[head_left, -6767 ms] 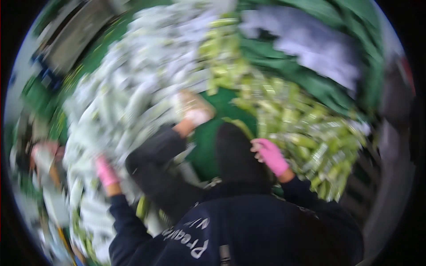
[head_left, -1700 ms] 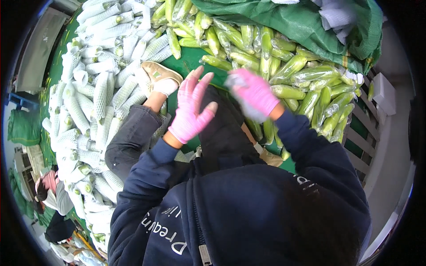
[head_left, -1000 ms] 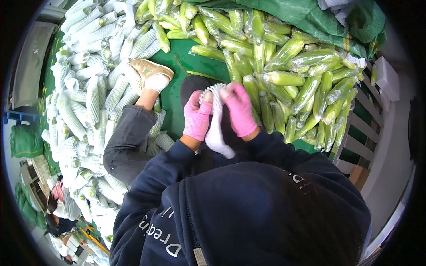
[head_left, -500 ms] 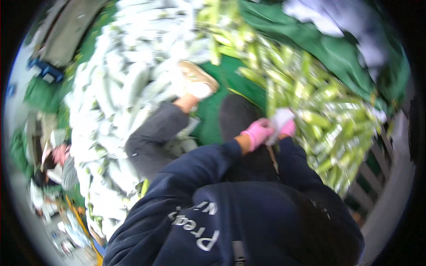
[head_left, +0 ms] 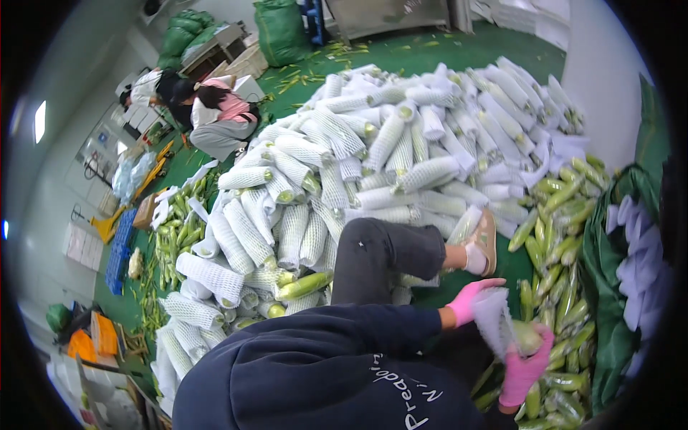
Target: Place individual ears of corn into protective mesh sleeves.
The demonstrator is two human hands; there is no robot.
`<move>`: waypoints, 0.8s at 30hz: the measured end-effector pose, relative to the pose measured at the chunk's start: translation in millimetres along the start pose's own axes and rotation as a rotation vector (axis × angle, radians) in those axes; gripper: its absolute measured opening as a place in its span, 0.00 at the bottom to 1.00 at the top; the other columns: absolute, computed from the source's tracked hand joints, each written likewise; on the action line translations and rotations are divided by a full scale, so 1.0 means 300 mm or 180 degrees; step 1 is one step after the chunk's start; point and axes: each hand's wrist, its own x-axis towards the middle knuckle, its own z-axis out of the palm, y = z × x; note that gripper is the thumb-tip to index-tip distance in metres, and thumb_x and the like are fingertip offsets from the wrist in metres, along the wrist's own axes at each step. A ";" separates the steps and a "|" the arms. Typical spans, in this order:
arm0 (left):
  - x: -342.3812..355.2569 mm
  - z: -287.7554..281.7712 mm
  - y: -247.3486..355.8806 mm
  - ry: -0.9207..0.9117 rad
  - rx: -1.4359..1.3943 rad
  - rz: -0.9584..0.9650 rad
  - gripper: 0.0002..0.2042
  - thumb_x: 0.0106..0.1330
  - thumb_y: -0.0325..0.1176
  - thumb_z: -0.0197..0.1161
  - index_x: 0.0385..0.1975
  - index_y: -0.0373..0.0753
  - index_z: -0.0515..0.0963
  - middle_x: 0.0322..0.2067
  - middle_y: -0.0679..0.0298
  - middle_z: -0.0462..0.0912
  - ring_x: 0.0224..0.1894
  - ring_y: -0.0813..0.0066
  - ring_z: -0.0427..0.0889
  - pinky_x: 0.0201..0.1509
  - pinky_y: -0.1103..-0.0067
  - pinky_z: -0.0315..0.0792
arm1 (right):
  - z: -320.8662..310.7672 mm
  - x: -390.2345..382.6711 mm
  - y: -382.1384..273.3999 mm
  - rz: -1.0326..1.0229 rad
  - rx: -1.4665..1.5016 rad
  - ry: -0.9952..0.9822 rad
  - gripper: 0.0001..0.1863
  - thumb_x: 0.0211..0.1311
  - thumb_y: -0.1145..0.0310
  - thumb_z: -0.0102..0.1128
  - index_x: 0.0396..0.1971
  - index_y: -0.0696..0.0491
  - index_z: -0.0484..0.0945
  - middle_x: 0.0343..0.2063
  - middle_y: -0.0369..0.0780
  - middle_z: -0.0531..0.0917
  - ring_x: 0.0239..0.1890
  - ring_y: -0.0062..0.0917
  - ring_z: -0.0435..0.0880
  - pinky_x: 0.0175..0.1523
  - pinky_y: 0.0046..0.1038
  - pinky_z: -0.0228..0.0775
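Note:
My left hand (head_left: pixel 467 299), in a pink glove, is closed on a white foam net sleeve (head_left: pixel 491 319). My right hand (head_left: pixel 525 371), also pink-gloved, grips a pale green ear of corn (head_left: pixel 527 335) at the sleeve's lower opening. The corn's other end is partly hidden by the sleeve and hand. Beside them on the right lies a pile of green, plastic-wrapped ears (head_left: pixel 570 302). A large heap of sleeved ears (head_left: pixel 380 140) spreads ahead of me and to the left, around my bent leg.
Two co-workers (head_left: pixel 218 122) crouch beyond the heap. A green sack (head_left: pixel 604 258) full of white sleeves stands at the right. Blue plastic pallets (head_left: pixel 120 251), loose green corn (head_left: pixel 177 240) and green sacks (head_left: pixel 276 32) lie around on the green floor (head_left: pixel 466 46).
My view has swung left toward the co-workers. My hands held only a sleeve a second ago; now an ear of corn is in my right hand at the sleeve's opening.

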 end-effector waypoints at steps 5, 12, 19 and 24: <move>-0.234 0.072 0.202 -0.0070 -0.0029 -0.1767 0.22 0.71 0.44 0.49 0.56 0.35 0.68 0.49 0.64 0.77 0.45 0.77 0.78 0.50 0.78 0.73 | 0.171 0.012 -0.052 0.0513 0.1672 -0.0789 0.23 0.46 0.68 0.62 0.44 0.57 0.67 0.41 0.40 0.74 0.44 0.23 0.73 0.52 0.24 0.65; -0.566 0.110 0.206 0.0402 -0.0293 -0.1651 0.26 0.68 0.53 0.49 0.59 0.42 0.66 0.47 0.67 0.78 0.43 0.80 0.79 0.45 0.80 0.74 | 0.310 0.106 0.060 -0.0609 -0.0369 -0.1151 0.07 0.57 0.70 0.56 0.23 0.57 0.76 0.21 0.45 0.74 0.24 0.36 0.73 0.30 0.30 0.65; -0.565 0.156 0.246 0.0497 -0.0102 -0.1483 0.25 0.68 0.48 0.51 0.58 0.39 0.65 0.44 0.63 0.78 0.41 0.72 0.79 0.40 0.76 0.76 | 0.426 -0.189 0.385 0.0061 0.0878 -0.1979 0.10 0.58 0.65 0.55 0.37 0.53 0.78 0.35 0.46 0.80 0.37 0.38 0.79 0.42 0.31 0.72; -0.636 0.109 0.308 0.1059 0.0039 -0.1088 0.25 0.67 0.47 0.52 0.58 0.38 0.65 0.44 0.61 0.78 0.41 0.71 0.79 0.40 0.75 0.76 | 0.227 -0.135 0.116 -0.0040 -0.0625 -0.2428 0.18 0.58 0.59 0.57 0.45 0.52 0.74 0.44 0.45 0.76 0.43 0.38 0.78 0.46 0.33 0.71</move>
